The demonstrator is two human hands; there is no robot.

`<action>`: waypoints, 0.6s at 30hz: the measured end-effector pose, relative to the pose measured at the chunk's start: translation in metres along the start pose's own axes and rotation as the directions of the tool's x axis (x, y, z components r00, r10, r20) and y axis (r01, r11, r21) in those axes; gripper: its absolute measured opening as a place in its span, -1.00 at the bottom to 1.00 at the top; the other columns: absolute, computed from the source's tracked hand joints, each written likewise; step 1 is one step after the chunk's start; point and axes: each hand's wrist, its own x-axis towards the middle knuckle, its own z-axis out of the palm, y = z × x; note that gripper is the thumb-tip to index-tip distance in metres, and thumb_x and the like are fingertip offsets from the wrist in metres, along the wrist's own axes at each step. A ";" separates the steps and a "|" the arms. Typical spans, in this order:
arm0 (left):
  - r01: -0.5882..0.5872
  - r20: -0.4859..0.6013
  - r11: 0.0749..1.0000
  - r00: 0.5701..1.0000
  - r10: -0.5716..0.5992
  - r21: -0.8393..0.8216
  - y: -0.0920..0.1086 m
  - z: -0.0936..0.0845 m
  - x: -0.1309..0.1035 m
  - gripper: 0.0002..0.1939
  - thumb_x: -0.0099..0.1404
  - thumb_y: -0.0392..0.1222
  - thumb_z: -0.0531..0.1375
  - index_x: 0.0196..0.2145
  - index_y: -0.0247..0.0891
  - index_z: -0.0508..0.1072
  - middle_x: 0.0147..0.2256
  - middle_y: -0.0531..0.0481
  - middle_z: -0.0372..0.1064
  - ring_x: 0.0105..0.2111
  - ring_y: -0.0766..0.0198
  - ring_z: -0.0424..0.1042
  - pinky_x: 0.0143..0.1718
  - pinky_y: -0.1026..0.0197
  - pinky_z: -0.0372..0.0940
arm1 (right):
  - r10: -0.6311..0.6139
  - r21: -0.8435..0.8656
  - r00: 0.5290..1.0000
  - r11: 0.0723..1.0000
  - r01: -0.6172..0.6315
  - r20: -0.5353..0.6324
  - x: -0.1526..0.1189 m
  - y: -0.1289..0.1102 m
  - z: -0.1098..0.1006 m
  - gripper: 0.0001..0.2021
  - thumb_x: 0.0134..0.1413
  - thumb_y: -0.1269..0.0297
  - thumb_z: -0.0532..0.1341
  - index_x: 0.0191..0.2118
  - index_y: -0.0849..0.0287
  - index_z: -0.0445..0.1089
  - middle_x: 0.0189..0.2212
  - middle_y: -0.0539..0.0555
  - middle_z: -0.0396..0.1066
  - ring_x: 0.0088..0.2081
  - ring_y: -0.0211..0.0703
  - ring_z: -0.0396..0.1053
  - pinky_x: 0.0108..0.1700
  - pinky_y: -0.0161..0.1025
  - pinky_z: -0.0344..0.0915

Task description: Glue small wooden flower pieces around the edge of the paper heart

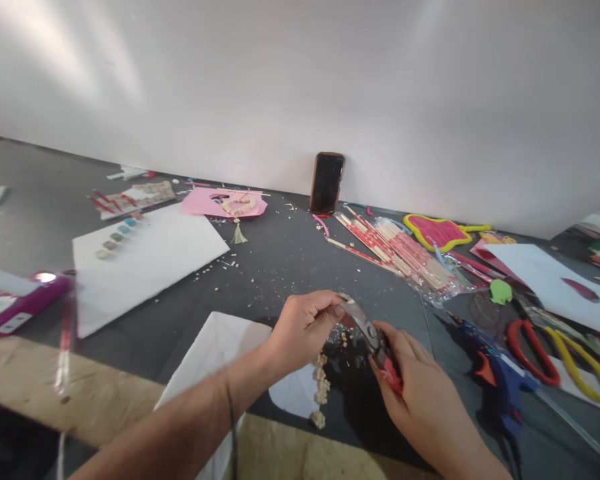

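Note:
Red-handled pliers are gripped in my right hand, with their metal jaws pointing up and left. A tiny pale bit shows at the jaw tip. There my left hand pinches thumb and fingers together, right against the jaws; what they hold is mostly hidden. Below the hands, a row of small beige bead-like pieces runs along the edge of white paper. More small crumbs lie on the dark table under the pliers.
A phone leans on the white wall. Wrapped chopsticks, a blue glue gun and scissors lie right. Leftward are a white sheet, pink paper, a beaded bracelet with tassel and a purple device.

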 end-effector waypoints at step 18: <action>0.178 0.160 0.977 0.974 -0.159 -0.116 0.010 -0.007 0.001 -0.67 0.34 -0.24 -0.02 -0.47 -0.31 0.47 -0.56 0.02 0.39 -0.55 0.39 0.33 -0.52 0.37 0.17 | -0.035 -0.010 0.999 0.999 0.035 0.000 -0.005 -0.002 0.001 -0.58 0.03 0.42 0.03 0.06 0.20 0.15 -0.15 0.17 0.41 -0.17 -0.08 0.42 -0.15 -0.15 0.40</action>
